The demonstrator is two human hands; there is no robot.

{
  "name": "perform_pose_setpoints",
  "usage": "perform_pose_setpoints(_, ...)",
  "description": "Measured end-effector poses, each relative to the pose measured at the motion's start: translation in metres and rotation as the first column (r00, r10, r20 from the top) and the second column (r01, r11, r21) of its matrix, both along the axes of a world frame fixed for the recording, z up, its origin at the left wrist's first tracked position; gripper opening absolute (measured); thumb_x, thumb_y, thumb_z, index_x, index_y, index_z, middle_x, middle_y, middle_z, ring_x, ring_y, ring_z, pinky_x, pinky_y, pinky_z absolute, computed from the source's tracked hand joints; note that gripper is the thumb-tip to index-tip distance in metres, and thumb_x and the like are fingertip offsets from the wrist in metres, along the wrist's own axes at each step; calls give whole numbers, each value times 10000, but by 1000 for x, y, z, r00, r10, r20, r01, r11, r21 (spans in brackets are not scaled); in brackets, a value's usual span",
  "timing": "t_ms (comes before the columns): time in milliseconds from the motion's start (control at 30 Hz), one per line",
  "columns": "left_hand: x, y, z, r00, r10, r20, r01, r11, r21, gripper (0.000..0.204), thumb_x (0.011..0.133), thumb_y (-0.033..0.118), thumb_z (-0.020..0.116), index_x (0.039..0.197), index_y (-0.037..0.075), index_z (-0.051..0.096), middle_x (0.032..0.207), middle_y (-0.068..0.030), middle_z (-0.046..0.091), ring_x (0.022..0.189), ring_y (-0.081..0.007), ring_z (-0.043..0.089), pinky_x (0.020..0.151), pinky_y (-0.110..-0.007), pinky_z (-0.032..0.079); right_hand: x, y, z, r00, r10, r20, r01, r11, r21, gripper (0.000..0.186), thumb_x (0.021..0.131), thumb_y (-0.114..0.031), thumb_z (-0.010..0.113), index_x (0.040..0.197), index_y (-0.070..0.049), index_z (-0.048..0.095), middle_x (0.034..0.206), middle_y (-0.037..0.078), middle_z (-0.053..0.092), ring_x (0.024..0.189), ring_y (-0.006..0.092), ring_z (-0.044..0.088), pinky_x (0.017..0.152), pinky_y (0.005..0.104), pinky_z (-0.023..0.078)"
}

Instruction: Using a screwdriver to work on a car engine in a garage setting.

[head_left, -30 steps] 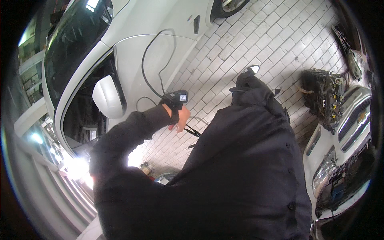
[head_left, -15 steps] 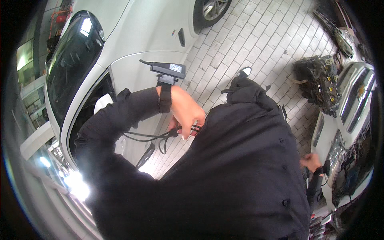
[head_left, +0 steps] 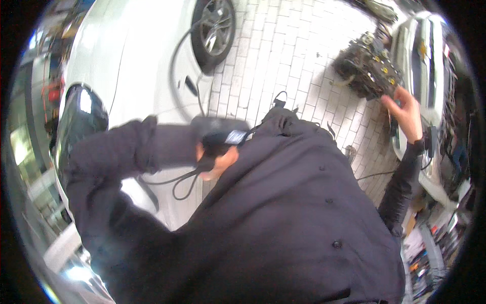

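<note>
My left hand (head_left: 223,163) is bent in front of my body and smeared by motion. It is closed on a black cable (head_left: 185,186), whose loops hang out to the left. A dark box-shaped device (head_left: 223,136) is strapped at that wrist and partly covers the hand. Out to the right, my right hand (head_left: 406,115) has thumb and fingers apart and nothing in it. Its fingertips overlap the edge of a dirty engine part (head_left: 367,68) on the floor; I cannot tell whether they touch. Another black device (head_left: 430,142) sits at the right wrist.
A white car (head_left: 147,61) stands close on the left, its front wheel (head_left: 215,30) ahead. A blurred dark line (head_left: 173,76) curves past that wheel. Removed car front panels (head_left: 412,66) lie at the right, with assorted parts (head_left: 425,258) nearer. Pale tiles (head_left: 253,66) cover the floor.
My right hand has swung forward and up from low at the right to beside the engine part. My left hand moved slightly left, still with the cable. The whole view has shifted.
</note>
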State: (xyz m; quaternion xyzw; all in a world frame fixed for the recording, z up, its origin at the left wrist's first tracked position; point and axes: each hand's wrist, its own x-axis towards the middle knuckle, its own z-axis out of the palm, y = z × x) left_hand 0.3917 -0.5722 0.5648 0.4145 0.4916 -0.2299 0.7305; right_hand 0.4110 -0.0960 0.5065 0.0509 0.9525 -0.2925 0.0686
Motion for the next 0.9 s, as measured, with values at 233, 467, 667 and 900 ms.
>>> perform_pose_setpoints(233, -9, 50, 38, 714, -18, -700, 510, 698, 502, 147, 876, 229, 670, 958, 200, 789, 1017, -8, 677, 1403, -278, 492, 1194, -831, 143, 88, 107, 6, 627, -771, -109, 257, 338, -905, 266, 1056, -307, 645, 971, -60, 592, 824, 16, 559, 754, 142, 611, 922, 427, 554)
perform_pose_setpoints(467, -31, 125, -1, 847, -187, -497, 511, 30, 859, 94, 902, 271, 661, 984, 263, 706, 1391, -24, 520, 1526, -264, 339, 1220, -790, 209, 121, 100, 25, 604, -786, -134, 419, 455, -785, 270, 1005, -288, 707, 1100, -35, 697, 909, 10, 598, 669, 86, 585, 680, 263, 516)
perform_pose_setpoints(667, -23, 184, -74, 937, -134, -323, 342, 160, 926, 870, 705, 440, 885, 1485, 391, 504, 1702, -63, 282, 1592, -335, 215, 1195, -787, 178, 130, 41, 32, 882, -457, -118, 199, 588, -784, 173, 993, -220, 716, 979, -62, 644, 752, -41, 551, 586, 34, 539, 527, 204, 385)
perform_pose_setpoints(900, -5, 170, -190, 545, 661, 516, -770, 638, -4, 1255, 641, 176, 879, 1674, 93, 171, 1718, -162, 214, 1597, -319, 180, 1278, -445, 247, 172, 45, -10, 801, -569, 186, 520, 507, -688, 242, 980, -271, 731, 911, -53, 651, 745, -41, 587, 642, 34, 569, 566, 222, 446)
